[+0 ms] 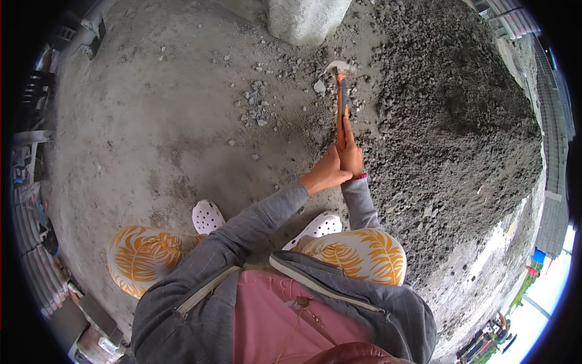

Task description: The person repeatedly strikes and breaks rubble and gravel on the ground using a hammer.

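Left hand (322,174) and right hand (351,159) meet above dusty grey concrete ground (139,115), outdoors, with ribbed grey sheeting (555,133) far to their right. Just right of them spreads a coarse, dark grey gravel heap (448,121); crumbly pale rubble (257,102) lies ahead and leftward, and a rough whitish block (308,21) stands farther ahead. Both hands close together around the lower handle of a slim orange-and-black hammer (341,109), its curved grey head pointing away from them, right index finger straight along it.

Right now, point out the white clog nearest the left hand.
The right clog: it shows just below the left hand in the picture, while the left clog stands farther off to the left.
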The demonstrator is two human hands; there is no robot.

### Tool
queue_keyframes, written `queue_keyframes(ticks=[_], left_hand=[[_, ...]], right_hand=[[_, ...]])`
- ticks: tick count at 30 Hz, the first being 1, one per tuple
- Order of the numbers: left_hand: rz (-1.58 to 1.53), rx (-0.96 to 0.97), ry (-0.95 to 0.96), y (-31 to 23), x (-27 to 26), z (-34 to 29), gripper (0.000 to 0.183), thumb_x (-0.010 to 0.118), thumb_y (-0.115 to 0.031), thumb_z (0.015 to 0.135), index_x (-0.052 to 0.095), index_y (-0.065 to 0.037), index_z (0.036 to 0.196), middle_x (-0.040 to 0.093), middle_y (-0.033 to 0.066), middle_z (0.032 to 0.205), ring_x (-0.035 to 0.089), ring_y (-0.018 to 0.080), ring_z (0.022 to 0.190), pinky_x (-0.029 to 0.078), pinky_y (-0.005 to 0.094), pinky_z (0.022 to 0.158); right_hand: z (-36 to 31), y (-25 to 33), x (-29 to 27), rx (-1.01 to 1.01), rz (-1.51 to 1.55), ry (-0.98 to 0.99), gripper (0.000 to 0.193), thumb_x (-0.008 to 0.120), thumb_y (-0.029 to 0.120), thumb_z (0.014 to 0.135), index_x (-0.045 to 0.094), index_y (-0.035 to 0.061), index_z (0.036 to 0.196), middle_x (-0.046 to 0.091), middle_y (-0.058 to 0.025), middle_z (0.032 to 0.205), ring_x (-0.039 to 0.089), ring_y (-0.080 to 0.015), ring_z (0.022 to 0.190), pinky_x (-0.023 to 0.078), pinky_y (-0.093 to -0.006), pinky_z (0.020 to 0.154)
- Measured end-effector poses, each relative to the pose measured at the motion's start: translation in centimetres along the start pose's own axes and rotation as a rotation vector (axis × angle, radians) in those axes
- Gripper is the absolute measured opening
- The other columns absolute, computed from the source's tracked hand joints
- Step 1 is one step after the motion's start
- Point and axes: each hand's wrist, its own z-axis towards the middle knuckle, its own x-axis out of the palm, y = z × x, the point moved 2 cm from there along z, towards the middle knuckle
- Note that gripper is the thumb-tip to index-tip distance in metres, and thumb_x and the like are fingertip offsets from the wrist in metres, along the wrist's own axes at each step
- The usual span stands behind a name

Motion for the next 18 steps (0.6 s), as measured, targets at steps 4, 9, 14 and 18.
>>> queue_keyframes(ticks=[4, 9, 14, 18], left_hand=[[-0.117, 0.266, -0.204, -5.0, -0.3, -1.9, 0.083, 0.054, -0.011, 0.062, 0.003, 0.007, 0.125, 0.020, 0.0260, 0.126, 0.025, 0.0337, 0.118, 0.024, 0.0329, 0.095], [-0.191, 0.459, -0.307, -4.6, -1.6, 0.3, 0.086, 0.054, -0.007, 0.059, 0.004, -0.004, 0.128, 0.023, 0.0231, 0.126, 0.028, 0.0340, 0.116, 0.026, 0.0321, 0.093], [0.012, -0.019, 0.010, 4.0, -0.5, 2.4, 0.076, 0.054, -0.016, 0.062, 0.014, 0.006, 0.123, 0.039, 0.0280, 0.113, 0.042, 0.0337, 0.104, 0.036, 0.0347, 0.084], [0.142, -0.031, 0.144, 0.8, -0.2, 0.1, 0.078, 0.057, -0.023, 0.064, 0.014, 0.010, 0.121, 0.044, 0.0301, 0.103, 0.049, 0.0369, 0.093, 0.039, 0.0355, 0.080]], right_hand=[[1.4, 5.7, -5.1, -0.242, 0.079, -0.342, 0.064, 0.054, 0.009, 0.071, 0.026, 0.0146, 0.127, 0.053, -0.0132, 0.057, 0.053, -0.0257, 0.045, 0.039, -0.0338, 0.041], [3.1, 4.8, -3.8, -0.280, 0.025, -0.447, 0.062, 0.053, 0.011, 0.073, 0.024, 0.0159, 0.128, 0.054, -0.0157, 0.066, 0.054, -0.0274, 0.051, 0.041, -0.0345, 0.043], [1.0, -2.8, 3.3, -0.008, -0.268, 0.152, 0.062, 0.046, 0.015, 0.076, 0.016, 0.0282, 0.129, 0.057, -0.0208, 0.072, 0.056, -0.0313, 0.058, 0.040, -0.0383, 0.045], [-0.7, -2.9, 1.2, -0.065, -0.046, -0.060, 0.060, 0.049, 0.010, 0.072, 0.028, 0.0202, 0.127, 0.056, -0.0211, 0.065, 0.055, -0.0360, 0.052, 0.041, -0.0417, 0.045]])
